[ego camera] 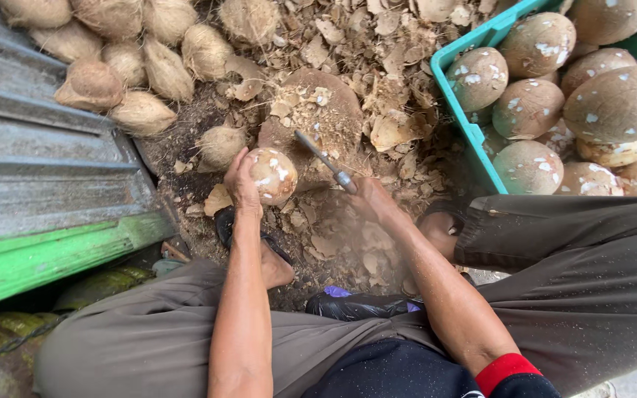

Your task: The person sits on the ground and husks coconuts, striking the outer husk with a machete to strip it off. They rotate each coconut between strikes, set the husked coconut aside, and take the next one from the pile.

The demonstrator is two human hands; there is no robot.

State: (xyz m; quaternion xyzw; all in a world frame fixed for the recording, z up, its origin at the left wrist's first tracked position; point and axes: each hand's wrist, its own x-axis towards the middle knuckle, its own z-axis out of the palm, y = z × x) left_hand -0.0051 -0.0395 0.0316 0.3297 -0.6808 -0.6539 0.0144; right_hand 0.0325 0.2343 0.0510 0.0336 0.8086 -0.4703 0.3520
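My left hand (239,179) grips a partly peeled brown coconut (273,175) with white patches, held over a worn wooden block (318,118). My right hand (372,197) holds a small knife (324,161) whose blade points up and left, just right of the coconut. Both forearms reach forward between my knees, which are covered by grey-brown trousers.
A teal crate (466,118) at the right is full of peeled coconuts (528,108). Several hairy unpeeled coconuts (141,70) lie at the top left. Shell chips (377,74) cover the ground. A corrugated metal sheet with a green edge (38,184) runs along the left.
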